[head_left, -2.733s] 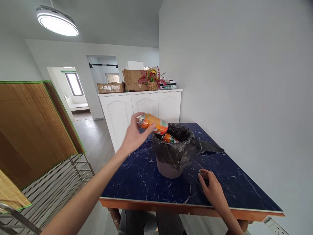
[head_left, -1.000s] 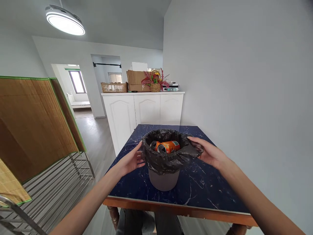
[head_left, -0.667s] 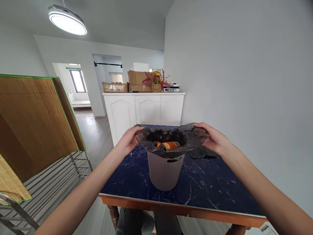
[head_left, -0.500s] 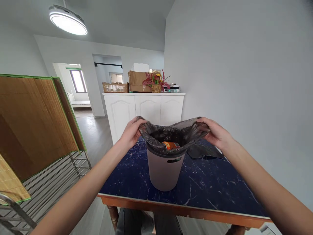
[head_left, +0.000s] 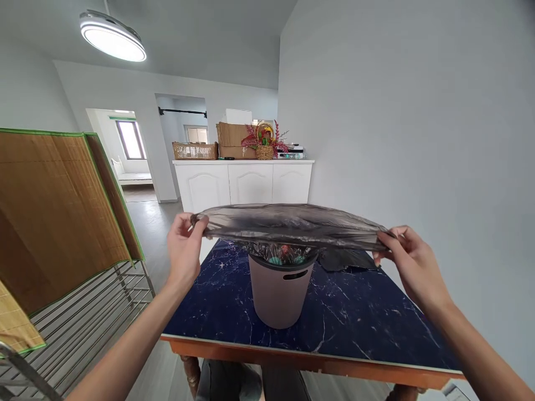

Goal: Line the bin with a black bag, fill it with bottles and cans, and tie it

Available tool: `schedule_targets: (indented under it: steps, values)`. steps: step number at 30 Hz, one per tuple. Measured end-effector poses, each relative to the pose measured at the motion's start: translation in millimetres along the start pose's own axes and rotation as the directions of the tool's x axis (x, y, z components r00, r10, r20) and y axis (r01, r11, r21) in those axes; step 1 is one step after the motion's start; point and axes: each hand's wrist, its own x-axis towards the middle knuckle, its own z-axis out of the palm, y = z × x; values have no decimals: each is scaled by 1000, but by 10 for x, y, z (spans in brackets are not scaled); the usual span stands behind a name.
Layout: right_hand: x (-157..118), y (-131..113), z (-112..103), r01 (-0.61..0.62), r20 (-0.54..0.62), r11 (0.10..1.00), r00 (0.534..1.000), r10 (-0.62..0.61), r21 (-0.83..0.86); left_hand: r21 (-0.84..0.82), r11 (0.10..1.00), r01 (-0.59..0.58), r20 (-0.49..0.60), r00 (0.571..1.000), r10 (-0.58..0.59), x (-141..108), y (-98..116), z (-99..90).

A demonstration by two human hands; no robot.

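A thin black garbage bag [head_left: 288, 225] is stretched wide above a trash can, its mouth pulled into a long flat band. My left hand [head_left: 186, 245] pinches the bag's left end, and my right hand [head_left: 407, 253] grips the right end. The grey-beige trash can [head_left: 278, 298] stands upright on the table, with a dark rim and a slot handle at the front. Below the band the bag hangs into the can. Red and green items show dimly through the plastic. Another piece of black plastic [head_left: 346, 259] lies on the table behind the can to the right.
The dark blue marble-patterned table [head_left: 355, 317] has a wooden edge. To the left is a metal rack [head_left: 134, 284] with a bamboo mat [head_left: 50, 211] over it. Farther back, a white cabinet [head_left: 251, 181] carries cardboard boxes [head_left: 236, 139] and a flower basket [head_left: 264, 151].
Both hands have moved outward, away from the can's rim. The bag's edge has come off the rim and is now lifted and stretched taut. The orange item is covered.
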Motion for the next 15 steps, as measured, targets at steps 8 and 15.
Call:
schedule_targets:
  steps: [8,15]
  values:
    - [-572,379,-38,-242,51,925,970,237,293,-201,925,323,47,946,-320,-376,-171,-438]
    - [-1036,995,335,-363,223,882,926,305,301,-312,854,416,233,905,-356,-888,-996,-682]
